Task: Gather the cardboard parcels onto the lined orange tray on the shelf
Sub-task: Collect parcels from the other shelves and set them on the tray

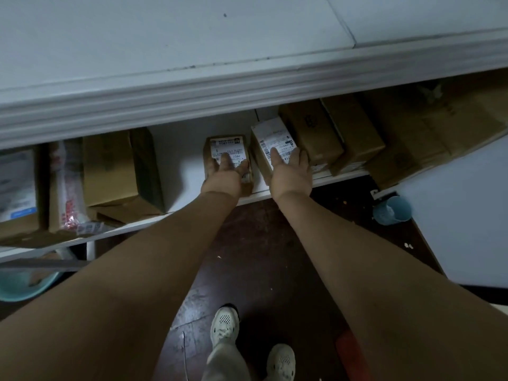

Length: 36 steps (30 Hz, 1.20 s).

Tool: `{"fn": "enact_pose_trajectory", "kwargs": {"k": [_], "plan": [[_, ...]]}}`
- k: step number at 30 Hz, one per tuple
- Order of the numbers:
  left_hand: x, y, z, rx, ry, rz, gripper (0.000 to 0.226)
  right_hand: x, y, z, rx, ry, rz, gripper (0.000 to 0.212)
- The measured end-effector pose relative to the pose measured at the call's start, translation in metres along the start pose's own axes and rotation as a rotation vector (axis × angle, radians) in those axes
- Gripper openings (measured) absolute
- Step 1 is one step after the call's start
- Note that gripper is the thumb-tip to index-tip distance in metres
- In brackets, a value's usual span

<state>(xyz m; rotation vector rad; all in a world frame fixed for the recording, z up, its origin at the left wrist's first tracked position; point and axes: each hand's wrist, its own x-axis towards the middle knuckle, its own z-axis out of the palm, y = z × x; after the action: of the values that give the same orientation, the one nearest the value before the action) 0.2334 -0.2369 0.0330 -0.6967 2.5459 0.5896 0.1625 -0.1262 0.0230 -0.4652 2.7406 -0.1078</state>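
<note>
On the lower white shelf (181,149) lies a small brown cardboard parcel (233,145) with a white label. My left hand (224,176) grips its near end, one finger on the label and the thumb at its right edge. Just to the right, a tilted parcel with a large white label (270,136) leans against other boxes. My right hand (291,173) holds its near end, a digit on each side of the label. No lined orange tray is plainly visible.
Brown boxes (312,133) (354,133) and a large carton (439,119) fill the shelf's right. At the left stand a box (110,169) and a red-printed package (66,188). The upper shelf (165,50) overhangs. A blue cup (393,210) and a teal basin (22,284) sit on the floor.
</note>
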Motion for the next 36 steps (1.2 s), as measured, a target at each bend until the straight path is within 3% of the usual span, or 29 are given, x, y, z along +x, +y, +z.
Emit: {"fn": "enact_pose_trajectory", "kwargs": {"k": [11,18,23,26,29,32,36], "plan": [[-0.003,-0.002,0.001,0.021,0.060,-0.094,0.081,-0.001,-0.019,-0.011,0.232,-0.002,-0.038,0.056],[-0.037,-0.019,-0.019,-0.027,0.101,-0.096,0.076,-0.024,-0.040,-0.032,0.228,-0.110,0.000,0.081],[-0.072,-0.018,-0.046,0.015,0.093,-0.137,0.061,-0.057,-0.063,-0.050,0.103,-0.134,-0.100,0.067],[-0.097,-0.004,-0.069,0.040,0.055,-0.086,0.036,-0.076,-0.067,-0.072,0.098,-0.183,-0.163,0.046],[-0.119,0.016,-0.090,0.069,0.009,-0.001,0.031,-0.095,-0.062,-0.098,0.123,-0.205,-0.218,0.021],[-0.138,0.039,-0.109,0.098,-0.008,0.082,0.035,-0.110,-0.051,-0.129,0.136,-0.196,-0.240,0.017],[-0.161,0.067,-0.137,0.119,0.050,0.169,0.027,-0.129,-0.037,-0.172,0.164,-0.115,-0.208,0.033]]}}
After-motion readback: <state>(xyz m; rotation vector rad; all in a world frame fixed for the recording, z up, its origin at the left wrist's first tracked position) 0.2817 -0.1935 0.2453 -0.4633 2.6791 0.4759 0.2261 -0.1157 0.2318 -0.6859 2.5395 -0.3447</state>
